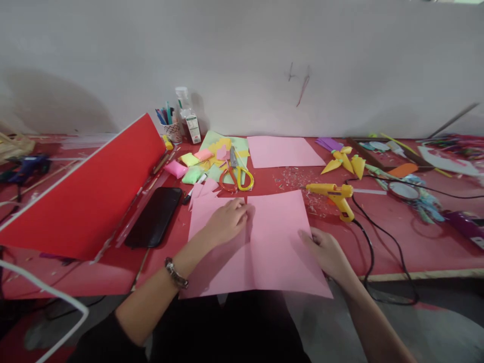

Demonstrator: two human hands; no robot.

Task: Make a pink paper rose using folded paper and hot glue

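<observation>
A large pink sheet of paper (280, 242) with a fold down its middle lies at the front of the table, its lower part reaching past the edge. My left hand (230, 219) rests on its left half, fingers curled and closed at the top of the fold. My right hand (323, 249) grips the right edge, thumb on top and fingers underneath. Just beyond the sheet lie scissors (237, 176) with red and yellow handles, and small pink paper pieces (204, 190). To the right lies a yellow hot glue gun (335, 194).
A black phone (154, 217) and a leaning red board (98, 196) are on the left. Soft coloured packets (192, 174), a bottle (189, 121) and a pen cup (172, 131) stand farther back. Another pink sheet (283, 151) lies by the wall. The glue gun's black cord (368, 252) hangs over the edge.
</observation>
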